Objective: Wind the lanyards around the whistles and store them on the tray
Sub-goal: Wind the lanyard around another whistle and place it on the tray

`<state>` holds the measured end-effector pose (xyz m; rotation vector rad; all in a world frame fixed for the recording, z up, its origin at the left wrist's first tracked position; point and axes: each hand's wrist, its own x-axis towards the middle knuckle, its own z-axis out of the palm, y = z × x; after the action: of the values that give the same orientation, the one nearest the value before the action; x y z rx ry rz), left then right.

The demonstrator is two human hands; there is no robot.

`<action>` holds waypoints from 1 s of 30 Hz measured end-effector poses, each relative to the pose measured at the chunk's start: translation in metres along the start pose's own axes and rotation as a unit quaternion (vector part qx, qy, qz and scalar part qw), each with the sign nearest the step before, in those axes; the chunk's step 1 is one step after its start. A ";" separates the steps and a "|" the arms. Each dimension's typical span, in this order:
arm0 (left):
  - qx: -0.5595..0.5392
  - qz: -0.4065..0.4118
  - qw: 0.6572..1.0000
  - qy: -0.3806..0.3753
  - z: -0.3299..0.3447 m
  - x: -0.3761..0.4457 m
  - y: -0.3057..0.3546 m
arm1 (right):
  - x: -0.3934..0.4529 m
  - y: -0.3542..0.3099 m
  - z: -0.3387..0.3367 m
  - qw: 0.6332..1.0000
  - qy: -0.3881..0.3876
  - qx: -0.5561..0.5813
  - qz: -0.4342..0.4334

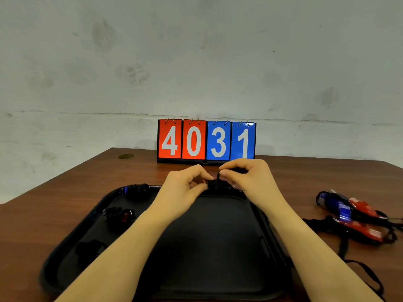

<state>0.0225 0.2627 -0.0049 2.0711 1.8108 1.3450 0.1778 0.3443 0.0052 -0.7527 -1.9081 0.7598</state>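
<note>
Over the far rim of the black tray (pixel 209 247), my left hand (pixel 185 188) pinches a dark whistle (pixel 214 185) wrapped in black lanyard. My right hand (pixel 246 177) pinches the lanyard (pixel 218 174) just above it. Three wound whistles lie in the tray's left part: a blue one (pixel 137 189) at the far corner, a red one (pixel 121 214) below it, and a dark one (pixel 90 250) nearer me. On the table to the right lies a pile of blue and red whistles (pixel 353 214) with loose black lanyards (pixel 349 253).
A flip scoreboard (pixel 206 141) showing 4031 stands at the back of the brown table (pixel 65 192), against a pale wall. A small round mark (pixel 125 156) sits near the far left corner.
</note>
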 end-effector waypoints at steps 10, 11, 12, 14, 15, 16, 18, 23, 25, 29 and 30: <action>-0.158 -0.027 0.983 0.088 -0.002 0.001 0.005 | 0.001 0.001 -0.005 0.996 -0.070 0.047 0.032; -0.166 -0.032 0.980 0.101 -0.002 0.002 0.006 | 0.000 0.000 -0.004 0.995 -0.086 0.036 0.026; -0.172 -0.035 0.978 0.112 -0.002 0.002 0.006 | -0.001 0.000 -0.002 0.994 -0.100 0.028 0.022; -0.175 -0.042 0.976 0.127 -0.002 0.002 0.006 | -0.002 -0.001 0.000 0.992 -0.125 0.018 0.018; -0.173 -0.047 0.975 0.131 -0.002 0.002 0.006 | -0.002 -0.002 0.001 0.991 -0.135 0.011 0.017; -0.171 -0.052 0.974 0.136 -0.001 0.002 0.005 | -0.003 -0.002 0.002 0.989 -0.147 0.003 0.014; -0.160 -0.059 0.975 0.144 -0.001 0.003 0.002 | -0.004 -0.005 0.003 0.986 -0.169 -0.009 0.000; -0.119 -0.070 0.979 0.150 0.000 0.004 -0.001 | -0.006 -0.013 -0.001 0.983 -0.180 0.029 -0.011; -0.106 -0.075 0.980 0.150 0.000 0.004 -0.002 | -0.007 -0.015 -0.002 0.982 -0.186 0.043 -0.016; -0.085 -0.076 0.982 0.148 0.001 0.005 -0.006 | -0.007 -0.017 0.000 0.982 -0.183 0.012 -0.043; -0.070 -0.076 0.984 0.146 0.002 0.005 -0.007 | -0.007 -0.016 0.001 0.983 -0.170 -0.031 -0.063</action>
<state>0.0177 0.2697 -0.0073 1.7015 1.8696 1.7509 0.1766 0.3291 0.0131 -0.5584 -2.2726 0.7909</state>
